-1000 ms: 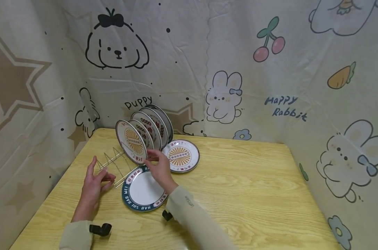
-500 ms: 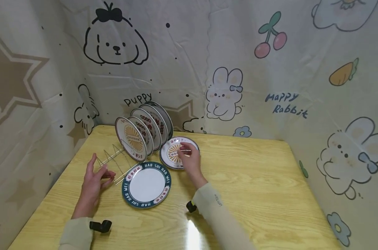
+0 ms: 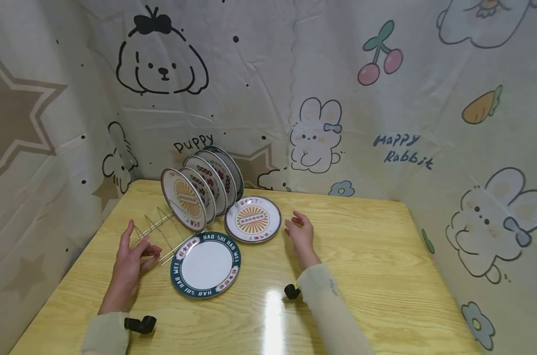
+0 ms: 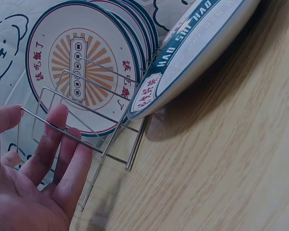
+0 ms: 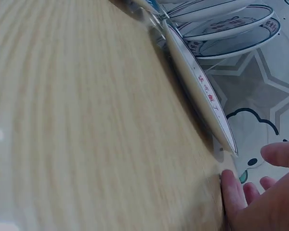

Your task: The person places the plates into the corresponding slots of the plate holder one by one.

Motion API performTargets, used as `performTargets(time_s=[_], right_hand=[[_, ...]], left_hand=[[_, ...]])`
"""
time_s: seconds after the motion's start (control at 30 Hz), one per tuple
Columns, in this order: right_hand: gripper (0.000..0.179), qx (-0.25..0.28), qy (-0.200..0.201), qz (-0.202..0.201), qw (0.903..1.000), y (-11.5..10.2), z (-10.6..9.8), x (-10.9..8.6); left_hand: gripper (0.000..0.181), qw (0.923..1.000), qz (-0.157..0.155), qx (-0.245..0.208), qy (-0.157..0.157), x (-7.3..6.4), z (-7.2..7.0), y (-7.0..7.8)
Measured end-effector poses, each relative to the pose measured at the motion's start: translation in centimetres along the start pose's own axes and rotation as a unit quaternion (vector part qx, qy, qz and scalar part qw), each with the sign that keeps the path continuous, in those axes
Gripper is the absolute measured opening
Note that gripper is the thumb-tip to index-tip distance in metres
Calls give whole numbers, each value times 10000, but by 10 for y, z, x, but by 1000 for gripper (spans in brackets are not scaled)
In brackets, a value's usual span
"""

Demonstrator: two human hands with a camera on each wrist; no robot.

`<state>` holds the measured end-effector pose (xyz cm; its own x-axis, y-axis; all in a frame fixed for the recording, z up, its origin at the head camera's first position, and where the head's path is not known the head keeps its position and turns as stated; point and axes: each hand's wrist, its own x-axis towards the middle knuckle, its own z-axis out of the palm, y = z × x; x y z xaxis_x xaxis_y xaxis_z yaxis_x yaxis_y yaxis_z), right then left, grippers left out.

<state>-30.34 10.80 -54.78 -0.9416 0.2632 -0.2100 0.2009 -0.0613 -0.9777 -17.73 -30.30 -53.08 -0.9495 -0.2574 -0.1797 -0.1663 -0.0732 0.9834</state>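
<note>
My left hand (image 3: 130, 264) holds the near end of a wire plate rack (image 3: 155, 224); the left wrist view shows my fingers (image 4: 52, 130) about its end wire (image 4: 77, 139). Several patterned plates stand tilted in the rack, the front one a white plate (image 3: 186, 199) with an orange sunburst. Flat on the table, right of the rack, lies another sunburst plate (image 3: 252, 219). A white plate with a teal rim (image 3: 206, 266) lies nearer, against the rack's side. Just right of the flat sunburst plate, my right hand (image 3: 301, 234) holds nothing, its fingers loosely bent.
The wood-grain table (image 3: 361, 276) runs back to a printed cloth (image 3: 259, 98) that hangs along the back and both sides. Both sleeves carry a black wrist camera (image 3: 141, 324).
My right hand has let go of the front plate, which stays standing in the rack. It has moved right, over the flat sunburst plate and past it. My left hand has stayed at the rack.
</note>
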Motion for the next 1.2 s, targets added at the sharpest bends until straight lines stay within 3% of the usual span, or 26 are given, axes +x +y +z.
performTargets(time_s=[0.33, 0.63, 0.93, 1.2], right_hand=[[57, 48, -884, 739, 9933, -3, 4, -5], [55, -161, -720, 731, 9946, 1, 15, -4], [52, -54, -485, 633, 9968, 0, 8, -7], [51, -152, -1038, 728, 9918, 3, -4, -4]], left_hand=[[79, 10000, 3, -47, -29, -2, 3, 0], [78, 9999, 85, 29, 64, -1, 2, -2], [78, 9999, -23, -142, 1, -2, 1, -3], [80, 9998, 130, -171, -16, -2, 1, -4]])
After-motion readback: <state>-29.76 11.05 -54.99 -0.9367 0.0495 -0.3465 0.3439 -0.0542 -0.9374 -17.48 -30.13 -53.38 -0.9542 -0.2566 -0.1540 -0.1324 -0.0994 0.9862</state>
